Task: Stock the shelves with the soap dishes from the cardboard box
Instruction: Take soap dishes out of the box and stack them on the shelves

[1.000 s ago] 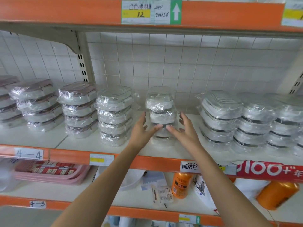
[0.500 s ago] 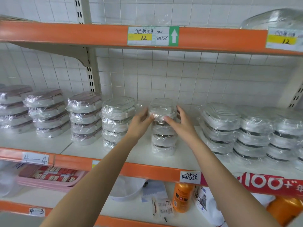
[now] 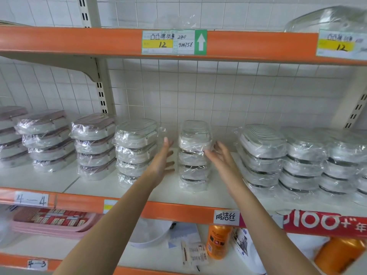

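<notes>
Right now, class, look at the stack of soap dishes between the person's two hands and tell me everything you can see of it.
The stack of soap dishes stands upright on the white shelf, four or five high, each dish white, rounded, with a ridged top, wrapped in clear crinkled plastic. It stands apart from the stacks on either side. The left hand is open beside it, not touching. The right hand is open too, its fingertips at the top dish's wrap; actual contact is unclear.
</notes>
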Available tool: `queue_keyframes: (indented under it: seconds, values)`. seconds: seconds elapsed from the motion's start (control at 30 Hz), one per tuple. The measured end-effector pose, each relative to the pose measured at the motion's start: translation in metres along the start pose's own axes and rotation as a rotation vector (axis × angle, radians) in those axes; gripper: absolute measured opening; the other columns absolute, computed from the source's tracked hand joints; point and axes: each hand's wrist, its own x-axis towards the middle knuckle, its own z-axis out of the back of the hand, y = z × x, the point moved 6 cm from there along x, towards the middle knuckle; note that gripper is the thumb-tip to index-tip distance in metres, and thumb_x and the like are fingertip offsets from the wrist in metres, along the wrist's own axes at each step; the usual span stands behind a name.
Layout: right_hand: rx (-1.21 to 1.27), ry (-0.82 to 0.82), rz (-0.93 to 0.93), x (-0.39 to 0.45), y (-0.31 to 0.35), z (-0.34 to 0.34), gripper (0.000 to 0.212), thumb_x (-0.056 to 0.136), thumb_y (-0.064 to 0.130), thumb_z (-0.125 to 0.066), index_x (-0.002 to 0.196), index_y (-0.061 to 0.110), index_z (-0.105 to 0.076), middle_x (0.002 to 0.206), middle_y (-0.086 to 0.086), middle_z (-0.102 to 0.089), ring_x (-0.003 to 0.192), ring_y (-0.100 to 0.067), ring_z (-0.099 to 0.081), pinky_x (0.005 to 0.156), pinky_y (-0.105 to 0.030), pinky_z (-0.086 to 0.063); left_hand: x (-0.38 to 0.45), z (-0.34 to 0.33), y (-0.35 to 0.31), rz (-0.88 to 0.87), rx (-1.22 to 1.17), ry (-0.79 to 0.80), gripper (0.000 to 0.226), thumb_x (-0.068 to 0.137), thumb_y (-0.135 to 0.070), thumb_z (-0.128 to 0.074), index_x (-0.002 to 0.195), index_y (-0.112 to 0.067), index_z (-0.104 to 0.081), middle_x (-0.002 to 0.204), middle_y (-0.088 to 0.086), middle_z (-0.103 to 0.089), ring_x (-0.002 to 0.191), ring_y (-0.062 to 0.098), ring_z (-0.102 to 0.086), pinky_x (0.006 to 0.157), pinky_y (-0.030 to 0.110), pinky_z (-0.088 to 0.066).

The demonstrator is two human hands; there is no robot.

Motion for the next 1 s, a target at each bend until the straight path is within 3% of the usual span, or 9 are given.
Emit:
queue_keyframes:
  seconds: [0.13,0.27,0.37,0.53,0.63,0.73,0.87,0.93,1.0]
  values:
    - [-0.309,-0.075,-0.008,-0.022,-0.025,0.021,0.044,0.095,0.026,-0.056,0.136,0.012,-0.046,0.135,0.001,-0.05,0.109,-0.004,-0.048,0.09,-0.017,-0.033,-0.002,-0.019,0.005,0.052,-0.044,0.065,0.064,0.082,-0.073,-0.036,0.133,-0.038,-0.05,0.137,-0.004,-0.053,0.116,0.029,-0.057,0.101,0.05,-0.045]
    - [-0.566,-0.14,0.023,-0.038,-0.041,0.043,0.026,0.093,0.012,-0.055,0.118,0.01,-0.061,0.113,-0.003,-0.064,0.095,-0.009,-0.056,0.077,-0.011,-0.039,-0.001,-0.047,0.002,0.036,-0.036,0.096,0.043,0.09,-0.065,-0.038,0.119,-0.039,-0.058,0.128,-0.004,-0.059,0.109,0.027,-0.061,0.098,0.048,-0.048]
    - [-0.597,-0.171,0.044,-0.049,-0.042,0.054,0.018,0.092,0.01,-0.055,0.108,0.011,-0.064,0.097,0.003,-0.064,0.089,-0.011,-0.059,0.073,-0.013,-0.041,-0.002,-0.075,0.002,0.009,-0.006,0.11,0.051,0.089,-0.067,-0.038,0.123,-0.034,-0.058,0.123,-0.004,-0.062,0.106,0.023,-0.061,0.093,0.044,-0.05]
    - [-0.618,-0.142,0.081,-0.057,-0.043,0.057,0.018,0.093,0.011,-0.054,0.108,0.012,-0.065,0.102,0.003,-0.065,0.088,-0.007,-0.057,0.077,-0.013,-0.043,-0.005,-0.105,0.007,-0.018,-0.053,0.087,0.062,0.091,-0.063,-0.04,0.139,-0.024,-0.04,0.133,-0.003,-0.055,0.117,0.016,-0.056,0.088,0.036,-0.051]
    - [-0.604,-0.124,0.08,-0.058,-0.04,0.049,0.021,0.094,0.011,-0.053,0.111,0.01,-0.065,0.103,0.0,-0.066,0.089,-0.009,-0.057,0.08,-0.019,-0.045,-0.015,-0.096,0.01,-0.002,-0.002,0.058,0.051,0.093,-0.06,-0.037,0.134,-0.03,-0.041,0.132,-0.011,-0.044,0.119,0.012,-0.044,0.1,0.041,-0.041]
    - [-0.603,-0.08,0.105,-0.058,-0.033,0.03,0.021,0.094,0.01,-0.052,0.11,0.01,-0.065,0.104,0.0,-0.066,0.089,-0.009,-0.057,0.08,-0.018,-0.045,-0.026,-0.063,0.013,0.001,0.077,-0.021,0.043,0.096,-0.052,-0.042,0.128,-0.025,-0.047,0.131,-0.004,-0.047,0.119,0.016,-0.048,0.102,0.039,-0.042]
    - [-0.587,-0.035,0.15,-0.047,-0.024,-0.009,0.022,0.093,0.01,-0.053,0.11,0.01,-0.066,0.104,0.0,-0.066,0.086,-0.007,-0.056,0.078,-0.013,-0.042,-0.056,-0.007,0.008,-0.139,0.161,-0.169,0.026,0.096,-0.031,-0.052,0.093,-0.009,-0.066,0.095,0.005,-0.068,0.086,0.015,-0.066,0.075,0.03,-0.052]
    - [-0.555,-0.026,0.152,-0.039,-0.023,-0.032,0.021,0.091,0.009,-0.054,0.109,0.008,-0.066,0.104,-0.004,-0.067,0.084,-0.008,-0.056,0.078,-0.013,-0.041,-0.071,0.028,0.007,-0.218,0.197,-0.325,0.024,0.094,-0.021,-0.055,0.076,-0.007,-0.062,0.073,0.003,-0.062,0.069,0.014,-0.057,0.066,0.026,-0.045]
    - [-0.529,0.017,0.123,-0.032,-0.023,-0.063,0.023,0.091,0.011,-0.056,0.112,0.007,-0.065,0.106,-0.005,-0.067,0.085,-0.009,-0.057,0.079,-0.013,-0.041,-0.084,0.067,0.007,-0.232,0.226,-0.504,0.022,0.092,-0.017,-0.057,0.071,-0.009,-0.055,0.069,0.001,-0.052,0.066,0.015,-0.047,0.061,0.02,-0.039]
